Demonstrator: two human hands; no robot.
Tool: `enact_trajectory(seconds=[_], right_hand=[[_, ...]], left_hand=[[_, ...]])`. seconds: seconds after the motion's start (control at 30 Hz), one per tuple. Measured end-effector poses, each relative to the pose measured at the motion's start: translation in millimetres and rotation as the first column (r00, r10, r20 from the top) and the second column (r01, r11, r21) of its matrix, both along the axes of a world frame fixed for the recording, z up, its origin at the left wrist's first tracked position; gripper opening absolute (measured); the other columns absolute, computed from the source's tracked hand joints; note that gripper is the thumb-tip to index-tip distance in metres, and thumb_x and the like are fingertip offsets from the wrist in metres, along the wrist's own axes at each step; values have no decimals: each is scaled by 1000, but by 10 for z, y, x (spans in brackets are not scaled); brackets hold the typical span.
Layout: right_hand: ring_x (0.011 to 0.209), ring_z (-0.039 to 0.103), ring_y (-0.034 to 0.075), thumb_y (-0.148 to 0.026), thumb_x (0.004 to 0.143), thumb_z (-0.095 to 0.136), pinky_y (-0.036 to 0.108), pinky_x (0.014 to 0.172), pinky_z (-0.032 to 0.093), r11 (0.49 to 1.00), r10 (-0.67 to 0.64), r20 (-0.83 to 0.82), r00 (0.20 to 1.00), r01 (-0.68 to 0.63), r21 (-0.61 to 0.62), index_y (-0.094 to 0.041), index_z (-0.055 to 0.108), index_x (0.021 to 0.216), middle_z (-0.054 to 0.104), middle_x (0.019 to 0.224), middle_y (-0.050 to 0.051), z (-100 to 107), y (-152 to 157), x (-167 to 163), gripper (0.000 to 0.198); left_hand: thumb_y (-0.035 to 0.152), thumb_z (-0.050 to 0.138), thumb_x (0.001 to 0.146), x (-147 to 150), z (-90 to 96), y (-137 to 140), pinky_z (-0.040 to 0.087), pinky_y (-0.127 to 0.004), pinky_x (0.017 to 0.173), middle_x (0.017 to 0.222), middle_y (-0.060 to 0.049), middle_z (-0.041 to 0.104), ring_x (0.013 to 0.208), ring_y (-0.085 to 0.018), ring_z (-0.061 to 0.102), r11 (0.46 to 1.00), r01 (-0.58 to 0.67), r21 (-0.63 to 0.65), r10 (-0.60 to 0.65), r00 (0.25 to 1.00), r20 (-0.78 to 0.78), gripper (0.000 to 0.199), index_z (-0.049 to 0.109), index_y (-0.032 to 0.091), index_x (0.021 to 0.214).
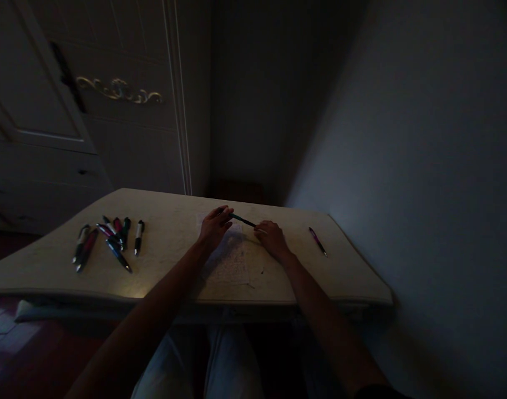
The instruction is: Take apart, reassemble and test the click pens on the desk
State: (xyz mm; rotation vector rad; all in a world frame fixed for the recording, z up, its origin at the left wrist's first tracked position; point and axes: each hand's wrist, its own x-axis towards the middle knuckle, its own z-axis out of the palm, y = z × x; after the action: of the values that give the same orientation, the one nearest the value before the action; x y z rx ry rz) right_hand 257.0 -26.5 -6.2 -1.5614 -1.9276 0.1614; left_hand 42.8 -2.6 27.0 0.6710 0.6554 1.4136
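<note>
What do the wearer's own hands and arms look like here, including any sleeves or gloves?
The left hand and right hand are ungloved, and both forearms are bare, with no watch visible. A dark sleeve edge shows on the right arm at the bottom of the picture. It is too dim to make out rings or small markings.
</note>
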Motion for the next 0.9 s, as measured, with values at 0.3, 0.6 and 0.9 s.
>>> enact_trajectory(seconds=[0.3, 0.6, 0.9], right_hand=[[103, 58, 23, -22, 82, 65, 36, 95, 40, 998, 63, -33, 997, -63, 7, -21, 73, 83, 70, 101, 8, 60, -5, 11, 8], [83, 62, 19, -33, 84, 57, 31, 79, 45, 992, 119, -367, 922, -126, 5, -20, 69, 86, 70, 87, 4, 95, -25, -30, 17], [84, 61, 21, -38, 76, 63, 34, 83, 46, 994, 100, -508, 855, -112, 7, -22, 66, 83, 70, 87, 4, 159, -71, -86, 18]], left_hand=[[28, 87, 56, -16, -13, 11, 46, -24, 63, 90, -6, 71, 79, -16, 65, 1000, -15, -21, 15, 1000, -16, 38, 66, 17, 86], [25, 87, 55, 0, -90, 57, 49, -26, 67, 91, -8, 70, 84, -17, 66, 996, -89, -24, 86, 992, -88, 38, 66, 17, 86], [21, 86, 57, -1, -60, 43, 51, -26, 70, 92, -8, 70, 85, -17, 66, 993, -111, -43, 108, 991, -78, 34, 66, 15, 84]])
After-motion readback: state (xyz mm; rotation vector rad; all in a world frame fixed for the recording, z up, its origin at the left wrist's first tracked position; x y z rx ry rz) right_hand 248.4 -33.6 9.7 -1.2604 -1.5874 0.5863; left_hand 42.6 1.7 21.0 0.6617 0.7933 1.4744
